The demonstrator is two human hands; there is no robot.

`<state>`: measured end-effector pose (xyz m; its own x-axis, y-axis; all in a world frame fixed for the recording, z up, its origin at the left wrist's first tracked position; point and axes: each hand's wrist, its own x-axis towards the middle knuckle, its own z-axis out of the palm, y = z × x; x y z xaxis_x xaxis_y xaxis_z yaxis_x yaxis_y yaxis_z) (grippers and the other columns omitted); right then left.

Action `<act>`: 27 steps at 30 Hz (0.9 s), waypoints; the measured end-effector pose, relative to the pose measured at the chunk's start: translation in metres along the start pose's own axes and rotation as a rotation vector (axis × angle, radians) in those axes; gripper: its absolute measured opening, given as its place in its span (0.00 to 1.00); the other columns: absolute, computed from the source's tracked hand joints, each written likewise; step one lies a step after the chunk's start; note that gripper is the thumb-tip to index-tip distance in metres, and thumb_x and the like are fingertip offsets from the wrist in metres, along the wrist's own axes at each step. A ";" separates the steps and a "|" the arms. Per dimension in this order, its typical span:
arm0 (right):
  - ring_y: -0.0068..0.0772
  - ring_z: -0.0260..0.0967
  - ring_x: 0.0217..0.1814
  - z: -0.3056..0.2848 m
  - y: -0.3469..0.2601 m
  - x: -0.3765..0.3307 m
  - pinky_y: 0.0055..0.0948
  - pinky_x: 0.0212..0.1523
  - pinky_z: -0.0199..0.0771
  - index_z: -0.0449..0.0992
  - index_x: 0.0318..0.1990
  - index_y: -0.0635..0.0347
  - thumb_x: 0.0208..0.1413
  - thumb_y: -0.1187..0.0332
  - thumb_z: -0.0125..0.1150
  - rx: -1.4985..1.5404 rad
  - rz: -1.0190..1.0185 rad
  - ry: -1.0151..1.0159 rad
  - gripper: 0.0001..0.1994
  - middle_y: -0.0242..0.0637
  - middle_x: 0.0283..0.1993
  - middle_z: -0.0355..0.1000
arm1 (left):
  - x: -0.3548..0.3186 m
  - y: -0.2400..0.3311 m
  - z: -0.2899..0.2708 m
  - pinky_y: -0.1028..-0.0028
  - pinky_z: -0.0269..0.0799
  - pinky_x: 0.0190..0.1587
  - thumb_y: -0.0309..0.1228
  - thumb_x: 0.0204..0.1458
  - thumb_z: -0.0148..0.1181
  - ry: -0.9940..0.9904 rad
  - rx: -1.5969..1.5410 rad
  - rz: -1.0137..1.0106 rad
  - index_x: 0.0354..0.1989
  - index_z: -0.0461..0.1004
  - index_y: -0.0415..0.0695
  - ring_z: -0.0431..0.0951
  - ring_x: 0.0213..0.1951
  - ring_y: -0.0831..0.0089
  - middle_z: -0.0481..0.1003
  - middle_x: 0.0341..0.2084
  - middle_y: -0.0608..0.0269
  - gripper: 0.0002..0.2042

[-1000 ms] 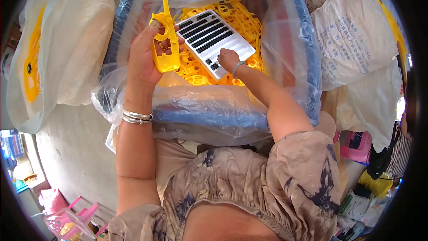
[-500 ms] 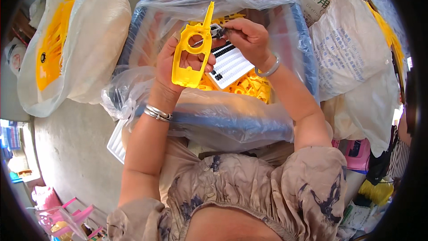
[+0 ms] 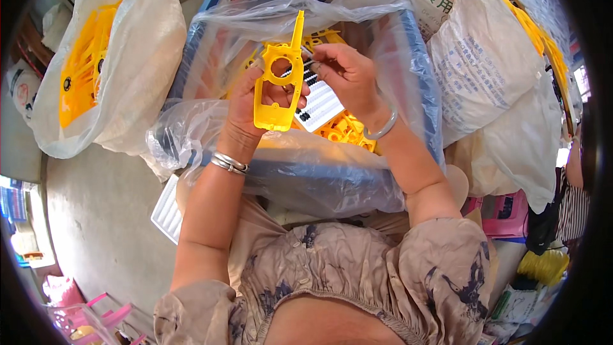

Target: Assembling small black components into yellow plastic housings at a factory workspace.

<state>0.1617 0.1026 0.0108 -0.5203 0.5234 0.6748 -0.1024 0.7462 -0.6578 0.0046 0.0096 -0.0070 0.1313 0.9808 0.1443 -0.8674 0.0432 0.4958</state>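
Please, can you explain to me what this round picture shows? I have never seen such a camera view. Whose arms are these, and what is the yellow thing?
The camera sits on a person's head and looks down, so the picture bends at its rim. Both arms are that person's own. The left hand holds up a yellow plastic part with a round hole. The right hand pinches something small beside it; I cannot tell what. Below them is a blue crate lined with clear plastic, holding more yellow parts and a white sheet with dark stripes.

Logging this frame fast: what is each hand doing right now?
Left hand: closed around the yellow plastic part.
Right hand: fingers pinched near the part's top; what they hold cannot be told.
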 end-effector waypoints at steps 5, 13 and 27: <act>0.17 0.66 0.31 0.011 0.012 -0.007 0.16 0.31 0.68 0.71 0.37 0.66 0.47 0.79 0.54 0.145 0.271 0.003 0.08 0.31 0.31 0.70 | 0.008 -0.002 0.000 0.64 0.71 0.36 0.45 0.51 0.40 0.048 -0.009 0.076 0.50 0.60 0.36 0.73 0.33 0.58 0.66 0.44 0.47 0.25; 0.20 0.65 0.25 0.023 0.071 -0.036 0.18 0.24 0.68 0.73 0.32 0.66 0.44 0.72 0.56 0.211 0.630 -0.191 0.08 0.32 0.25 0.69 | 0.004 0.021 -0.025 0.62 0.71 0.39 0.46 0.52 0.37 0.077 0.073 0.190 0.50 0.60 0.37 0.72 0.37 0.57 0.67 0.43 0.47 0.25; 0.48 0.68 0.35 0.070 0.233 -0.128 0.38 0.37 0.68 0.74 0.25 0.62 0.39 0.74 0.49 -0.652 0.633 -0.748 0.07 0.49 0.30 0.70 | -0.002 0.040 -0.028 0.60 0.71 0.40 0.42 0.54 0.37 0.149 0.102 0.264 0.50 0.62 0.48 0.72 0.40 0.54 0.66 0.45 0.46 0.19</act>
<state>0.1450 0.1805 -0.2526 -0.7129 0.6665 -0.2182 0.6932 0.6227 -0.3628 -0.0435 0.0146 -0.0111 -0.1701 0.9730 0.1561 -0.8087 -0.2283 0.5421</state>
